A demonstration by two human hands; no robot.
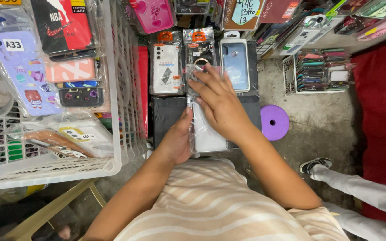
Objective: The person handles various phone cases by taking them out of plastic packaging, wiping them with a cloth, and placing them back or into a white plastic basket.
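Clear phone case in a crinkly transparent sleeve (206, 129), held over the dark box (166, 116) in front of the person's torso. Looks light; the case inside is likely semi-stiff, the sleeve slick and floppy, so best gripped at the long edges, not the loose film. Left hand (177, 140) pinches the lower left edge, thumb on top. Right hand (220, 102) lies flat across the upper part, fingers spread, pressing rather than clenched. Beyond: packaged cases (199, 58) in a row, white basket (112, 165) of cases to the left, purple disc (274, 122) on the concrete to the right.
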